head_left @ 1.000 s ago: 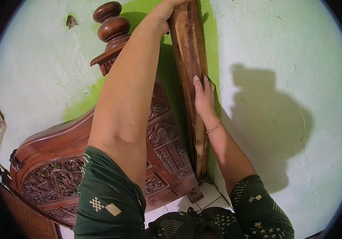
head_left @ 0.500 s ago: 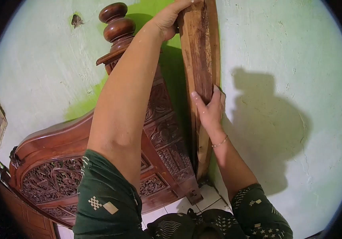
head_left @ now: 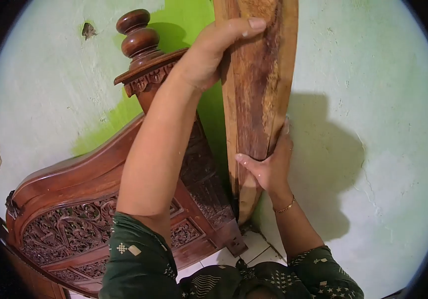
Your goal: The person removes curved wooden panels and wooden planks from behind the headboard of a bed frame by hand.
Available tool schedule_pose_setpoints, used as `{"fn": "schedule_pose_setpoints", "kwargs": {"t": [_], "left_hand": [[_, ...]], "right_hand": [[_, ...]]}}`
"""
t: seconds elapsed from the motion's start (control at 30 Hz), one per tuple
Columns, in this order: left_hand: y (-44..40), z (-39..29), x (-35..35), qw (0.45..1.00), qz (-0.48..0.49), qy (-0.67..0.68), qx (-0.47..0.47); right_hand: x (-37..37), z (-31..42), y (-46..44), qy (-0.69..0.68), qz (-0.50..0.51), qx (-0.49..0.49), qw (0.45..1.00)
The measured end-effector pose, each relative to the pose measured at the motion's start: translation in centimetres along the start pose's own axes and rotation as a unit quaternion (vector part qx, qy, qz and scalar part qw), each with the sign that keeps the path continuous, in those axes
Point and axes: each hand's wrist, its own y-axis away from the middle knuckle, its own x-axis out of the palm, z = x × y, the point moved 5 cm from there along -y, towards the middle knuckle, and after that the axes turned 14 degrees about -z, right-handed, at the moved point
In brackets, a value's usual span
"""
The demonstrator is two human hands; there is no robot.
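Observation:
A long wooden plank (head_left: 258,94) stands nearly upright in front of me, its brown face streaked dark and rough between paler edges. Its top runs out of view; the lower end is narrow and near the floor, and I cannot tell whether it touches. High on the plank's left edge is my left hand (head_left: 219,42), closed round it with the thumb across the face. Lower down, my right hand (head_left: 269,172) grips the right side, thumb on the front and fingers partly hidden behind.
A carved dark wooden headboard (head_left: 99,182) with a turned post (head_left: 139,42) leans by the wall on the left. The pale green wall (head_left: 373,74) is close on the right. White floor tiles (head_left: 256,244) show below.
The plank has come closer and tilted toward me, its upper part looking larger. My left hand is lower in view, and my right hand has also moved down and slightly right.

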Motion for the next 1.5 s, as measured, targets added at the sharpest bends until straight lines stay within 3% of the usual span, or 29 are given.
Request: {"fn": "schedule_pose_setpoints", "kwargs": {"t": [0.07, 0.13, 0.2, 0.3, 0.37, 0.4, 0.43, 0.47, 0.53, 0.6, 0.7, 0.77, 0.9, 1.0, 1.07, 1.17, 1.5], "left_hand": [[1.1, -0.4, 0.0, 0.999, -0.026, -0.015, 0.033], [2.4, -1.3, 0.7, 0.995, -0.047, -0.026, 0.083], [3.0, -1.4, 1.4, 0.996, -0.044, 0.036, 0.071], [3.4, 0.0, 1.4, 0.995, -0.089, -0.006, 0.054], [5.6, 0.0, 1.5, 0.98, -0.132, -0.082, 0.124], [7.1, 0.1, 1.8, 0.968, -0.153, -0.118, 0.158], [8.1, 0.9, 2.3, 0.981, -0.132, -0.092, 0.113], [9.6, 1.0, 2.4, 0.973, -0.126, -0.135, 0.135], [12.5, 1.7, 2.7, 0.952, -0.115, -0.218, 0.18], [13.9, 2.9, 2.8, 0.965, -0.094, -0.179, 0.165], [15.5, 3.3, 2.8, 0.974, -0.095, -0.159, 0.131], [15.7, 3.1, 3.4, 0.977, -0.097, -0.145, 0.123], [15.9, 2.7, 5.1, 0.993, -0.044, -0.026, 0.103], [16.7, 2.8, 7.2, 0.995, 0.005, 0.032, 0.093], [17.4, 2.9, 8.9, 0.993, 0.067, 0.062, 0.072], [18.8, 2.2, 10.4, 0.996, 0.076, 0.013, 0.048], [18.5, -2.8, 14.5, 0.984, 0.101, 0.148, -0.001]], "right_hand": [[-0.4, 0.3, -0.1, -0.059, 0.062, 0.0, 0.996], [-0.8, -0.2, 0.5, -0.096, 0.081, 0.058, 0.99], [-1.1, -1.0, 1.3, -0.133, 0.081, 0.098, 0.983], [-1.8, -1.3, 1.9, -0.208, 0.073, 0.137, 0.966], [-2.7, 0.0, 2.1, -0.278, 0.081, 0.172, 0.941], [-3.1, 0.3, 2.2, -0.284, 0.079, 0.148, 0.944], [-3.5, 0.5, 2.3, -0.291, 0.075, 0.123, 0.946], [-4.0, 0.6, 2.5, -0.298, 0.071, 0.097, 0.947], [-4.6, -1.1, 3.5, -0.291, 0.18, 0.163, 0.925], [-5.3, -0.1, 4.4, -0.27, 0.23, 0.203, 0.913], [-6.6, 2.2, 5.2, -0.254, 0.169, 0.209, 0.929], [-7.2, 2.6, 5.8, -0.269, 0.065, 0.182, 0.944], [-9.1, 3.2, 7.1, -0.164, 0.025, 0.184, 0.969], [-11.2, 5.9, 7.9, -0.221, -0.053, 0.173, 0.958], [-12.9, 6.5, 8.8, -0.235, -0.059, 0.193, 0.951], [-15.1, 6.7, 10.0, -0.208, -0.076, 0.174, 0.96], [-20.9, 12.8, 8.7, -0.151, -0.157, 0.11, 0.97]]}}
